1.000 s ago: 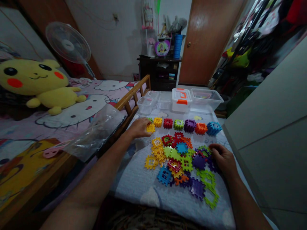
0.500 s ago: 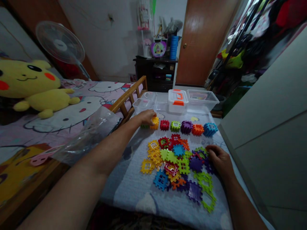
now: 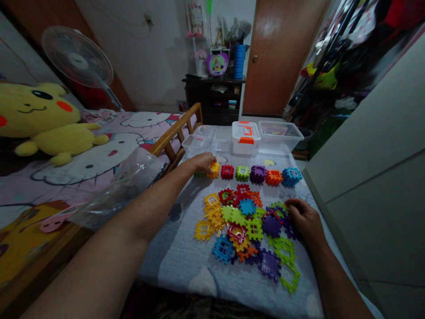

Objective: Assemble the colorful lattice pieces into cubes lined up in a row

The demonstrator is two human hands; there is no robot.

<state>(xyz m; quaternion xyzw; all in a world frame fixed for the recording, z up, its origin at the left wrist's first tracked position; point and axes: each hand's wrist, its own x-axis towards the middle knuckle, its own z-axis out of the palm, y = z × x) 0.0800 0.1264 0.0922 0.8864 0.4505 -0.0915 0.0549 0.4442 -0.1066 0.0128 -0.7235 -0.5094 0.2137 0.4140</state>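
Seven colour groups lined up, a mixed pile loose below

Across the middle of the frame you have a row sorted by colour: a green stack [image 3: 199, 174], largely hidden by your hand, then a yellow stack [image 3: 215, 171], a red stack [image 3: 227, 172], a light-green stack [image 3: 242, 173], a purple stack [image 3: 258, 174], an orange stack [image 3: 274, 177] and a blue stack [image 3: 291, 176]. That part looks well under way, but, by my judgement, plenty is left: the loose pile [image 3: 237, 216] at the lower centre mixes several colours, its tiles overlapping and flat on the cloth [image 3: 172, 254]. Its yellow tiles [image 3: 215, 217] lie on the pile's left side, and a purple tile [image 3: 269, 265] lies near the bottom.

Your left arm stretches up from the lower left corner, and your left hand [image 3: 203, 163] is palm down with bent fingers against the yellow stack. You have the fingers drawn in, but whether they pinch a tile or merely rest there, I cannot tell.

Your right forearm rises from the lower right. Your right hand [image 3: 304, 217] sits at the pile's right edge, fingers curled by the purple pieces [image 3: 290, 228]; any hold on them is hidden.
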